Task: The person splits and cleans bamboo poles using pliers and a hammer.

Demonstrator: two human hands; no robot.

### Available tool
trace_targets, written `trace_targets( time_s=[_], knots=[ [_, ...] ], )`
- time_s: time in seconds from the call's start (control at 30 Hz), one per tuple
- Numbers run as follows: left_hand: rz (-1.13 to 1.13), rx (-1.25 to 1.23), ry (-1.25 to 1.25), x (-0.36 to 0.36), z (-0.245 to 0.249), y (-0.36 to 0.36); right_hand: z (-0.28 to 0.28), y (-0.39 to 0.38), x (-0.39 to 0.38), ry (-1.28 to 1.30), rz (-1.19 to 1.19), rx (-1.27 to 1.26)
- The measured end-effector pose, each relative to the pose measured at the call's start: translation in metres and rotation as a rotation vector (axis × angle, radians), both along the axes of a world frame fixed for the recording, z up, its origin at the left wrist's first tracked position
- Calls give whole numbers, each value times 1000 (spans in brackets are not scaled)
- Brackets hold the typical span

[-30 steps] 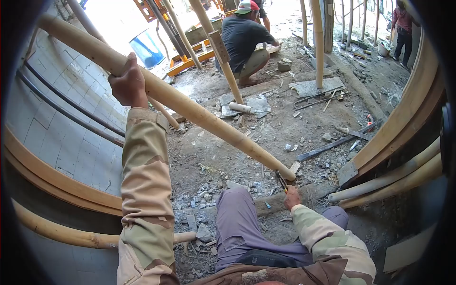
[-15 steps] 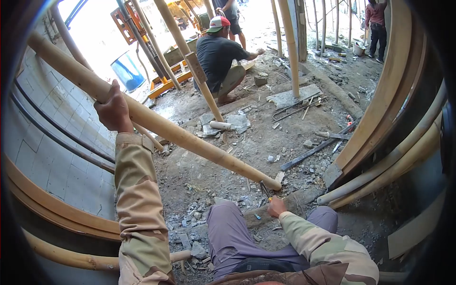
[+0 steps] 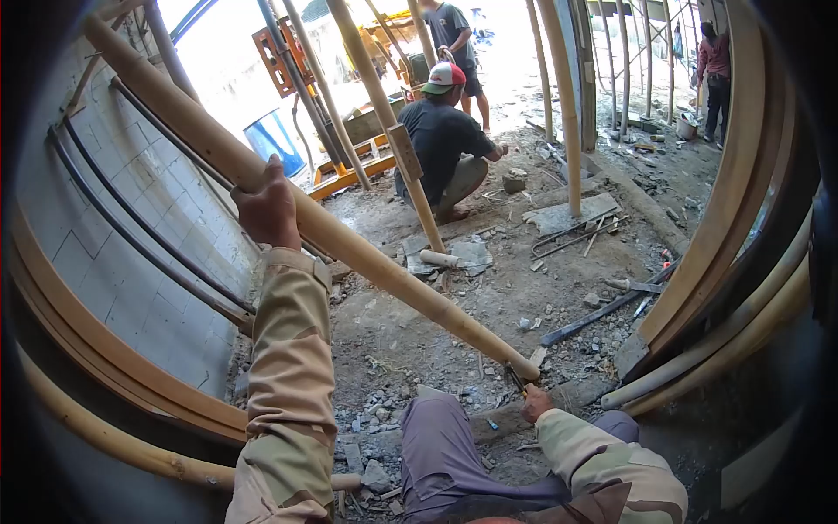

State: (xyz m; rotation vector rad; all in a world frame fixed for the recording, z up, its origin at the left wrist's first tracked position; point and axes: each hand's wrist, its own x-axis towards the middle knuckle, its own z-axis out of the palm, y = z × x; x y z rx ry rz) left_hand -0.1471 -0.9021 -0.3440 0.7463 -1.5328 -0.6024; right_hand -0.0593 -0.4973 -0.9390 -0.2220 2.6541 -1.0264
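A long bamboo pole (image 3: 393, 272) slants across the view from upper left down to the ground at lower right. My left hand (image 3: 267, 208) is closed around its upper part, thumb lying along the pole. Close to the pole's lower end, my right hand (image 3: 536, 404) grips a small tool (image 3: 517, 381) with a dark metal front and a yellowish handle; its exact kind I cannot tell. The tool's front overlaps the underside of the pole's end. My knees (image 3: 445, 437) are bent just behind that end.
A crouching person in a cap (image 3: 441, 144) is ahead, near an upright bamboo prop (image 3: 384, 113). Two others stand farther back. Curved-looking wooden frames flank me, the right one (image 3: 707, 218) beside more bamboo poles (image 3: 724, 336). Rubble and a dark metal bar (image 3: 602, 306) lie on the ground.
The camera view has shifted, moving the scene right and down. The tool in my right hand now sits closer against the pole's lower end. My left hand keeps its hold.
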Motion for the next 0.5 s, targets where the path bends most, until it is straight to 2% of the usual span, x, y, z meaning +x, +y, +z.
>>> trace_targets(
  time_s=[0.1,0.27,0.4,0.5],
  knots=[
    [-23,-19,26,0,-1,-1,9,-18,18,-20,-89,13],
    [13,11,5,-1,-1,0,49,-20,19,-101,-80,88],
    [17,12,-6,-2,-1,-1,56,-24,-3,-184,-10,161],
    [-21,-13,47,-6,-2,-5,48,-26,2,-126,-45,93]
  ],
)
